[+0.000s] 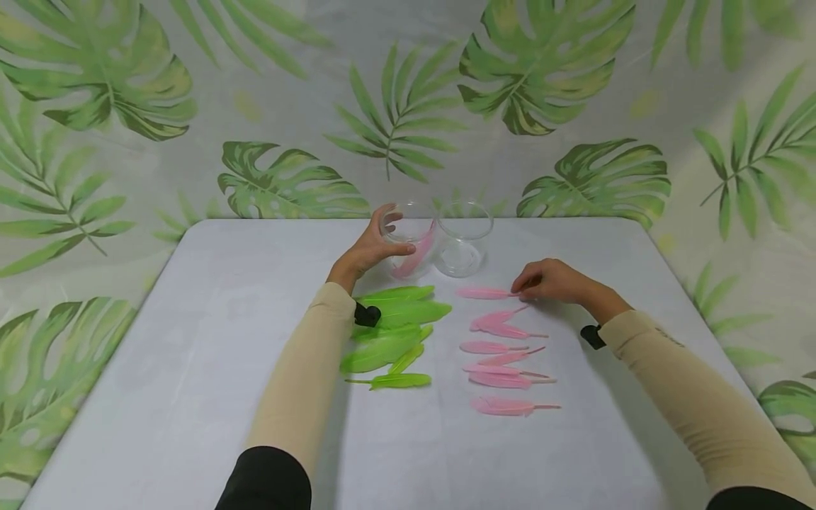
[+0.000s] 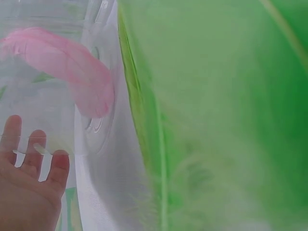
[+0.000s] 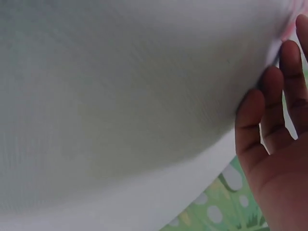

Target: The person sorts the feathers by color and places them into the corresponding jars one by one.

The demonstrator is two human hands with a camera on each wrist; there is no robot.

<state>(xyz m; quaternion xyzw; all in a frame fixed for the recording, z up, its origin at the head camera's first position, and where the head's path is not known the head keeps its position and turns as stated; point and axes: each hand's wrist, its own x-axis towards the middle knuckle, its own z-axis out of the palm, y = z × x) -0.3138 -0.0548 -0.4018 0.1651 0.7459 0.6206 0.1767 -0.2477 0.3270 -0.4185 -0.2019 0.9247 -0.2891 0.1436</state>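
My left hand [image 1: 372, 246] holds a clear cup [image 1: 409, 225] near the table's back edge, thumb in front and fingers round the far side. Inside that cup leans one pink feather [image 2: 77, 67], its broad end at the bottom. A second clear cup [image 1: 462, 249] stands just to the right with nothing inside. My right hand [image 1: 556, 282] is low over the table and pinches the quill end of the topmost pink feather [image 1: 483, 292]. In the right wrist view the fingers [image 3: 250, 108] are bent against the white surface, and only a trace of pink shows at the corner.
Several other pink feathers [image 1: 503, 406] lie in a loose column below my right hand. Several green feathers [image 1: 382, 347] overlap in a pile beside my left forearm. Everything stands on a white-covered table [image 1: 210, 304], with a leaf-patterned cloth [image 1: 408, 106] behind it.
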